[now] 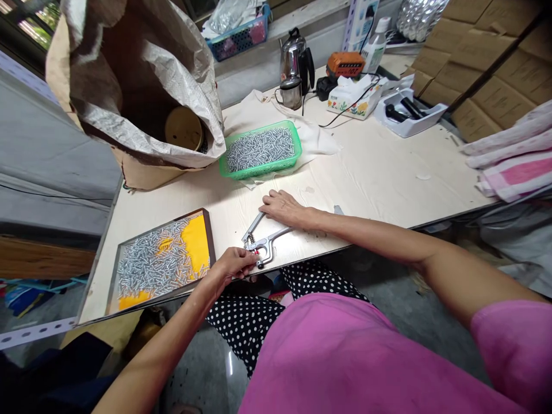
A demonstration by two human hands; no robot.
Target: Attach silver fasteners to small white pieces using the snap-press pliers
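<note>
A grey metal plier-like hand press (269,248) with a spring and a small red part lies at the table's front edge. My right hand (282,207) is closed over the end of its upper lever, fingers curled. At the jaw end, my left hand (236,261) has its fingertips pinched together; what they hold is too small to make out. Left of that hand is a shallow dark-framed tray (208,236) with a yellow bottom, holding many small silver metal pins (155,261). Similar pieces fill a green plastic basket (297,141) behind the tool.
A large open woven sack (181,63) with a round tan container inside stands at the back left. Farther back are a metal kettle (294,54), a metal cup (290,93), a tissue pack (351,99) and a white tray (414,126). Cardboard boxes (487,69) are stacked at right.
</note>
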